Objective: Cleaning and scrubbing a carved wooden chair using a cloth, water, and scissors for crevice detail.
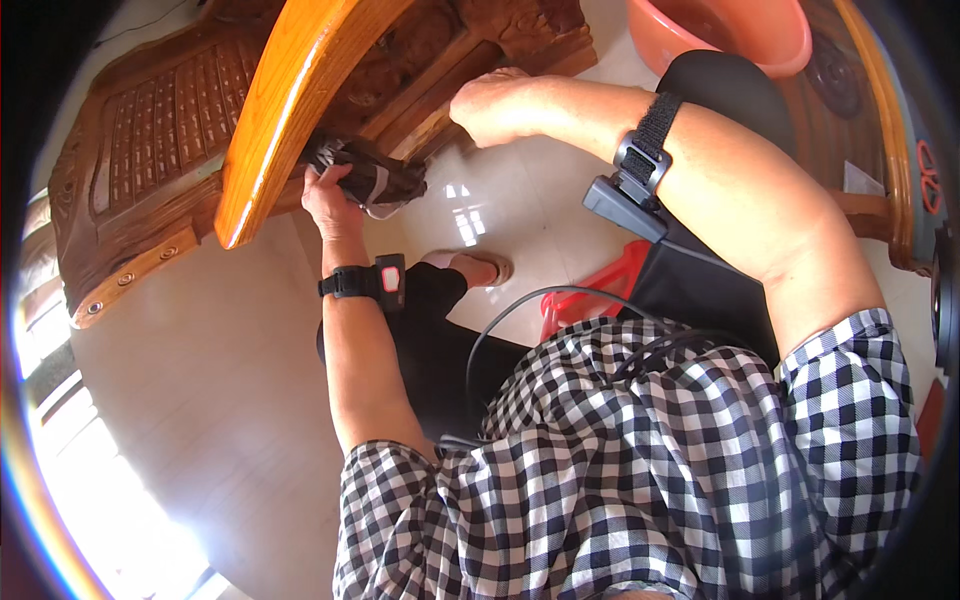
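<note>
My left hand [328, 196] grips a dark, bunched cloth [382, 178] with a pale edge, low against the carved wooden furniture [172, 112] and right of its glossy orange-brown armrest [274, 120]. My right hand [491, 105] is bent at the wrist beside a lower wooden rail [431, 124] of the same furniture. Its fingers are mostly hidden behind the back of the hand, so whether it holds anything does not show.
A pink plastic basin [720, 34] stands at the upper right, beyond my knee. Between my legs is a red plastic stool [592, 289] on the shiny tiled floor [525, 187]. More wooden furniture [896, 165] stands at the right. A black cable [502, 311] loops over my lap.
</note>
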The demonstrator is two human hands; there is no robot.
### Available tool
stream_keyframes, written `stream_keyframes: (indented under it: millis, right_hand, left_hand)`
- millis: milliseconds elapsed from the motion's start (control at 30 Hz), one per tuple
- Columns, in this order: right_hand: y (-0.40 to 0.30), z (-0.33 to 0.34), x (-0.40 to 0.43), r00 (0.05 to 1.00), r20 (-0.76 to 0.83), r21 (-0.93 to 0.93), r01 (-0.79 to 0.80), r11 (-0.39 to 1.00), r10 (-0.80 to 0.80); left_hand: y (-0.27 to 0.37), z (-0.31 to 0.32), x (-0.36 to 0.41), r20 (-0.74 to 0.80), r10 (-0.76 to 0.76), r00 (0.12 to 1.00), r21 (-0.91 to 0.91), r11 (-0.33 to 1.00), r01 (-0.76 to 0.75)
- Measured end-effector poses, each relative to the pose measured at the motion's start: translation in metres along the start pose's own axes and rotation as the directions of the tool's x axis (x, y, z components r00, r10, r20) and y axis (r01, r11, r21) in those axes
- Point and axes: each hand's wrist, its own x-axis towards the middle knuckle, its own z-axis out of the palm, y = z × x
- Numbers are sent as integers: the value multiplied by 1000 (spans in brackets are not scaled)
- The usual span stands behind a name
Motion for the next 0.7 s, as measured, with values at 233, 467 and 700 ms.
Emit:
stream_keyframes:
  millis: [233,467,700]
  right_hand:
    - [21,-4,27,986,-99,408,-81,909,132]
    - [36,20,37,973,-201,592,31,805,110]
    - [43,36,30,980,84,631,87,771,-180]
  left_hand:
    - [13,35,-25,356,-126,926,64,992,110]
    - [22,59,-46,545,-232,806,180,971,158]
    - [38,70,-61,675,-45,737,37,999,27]
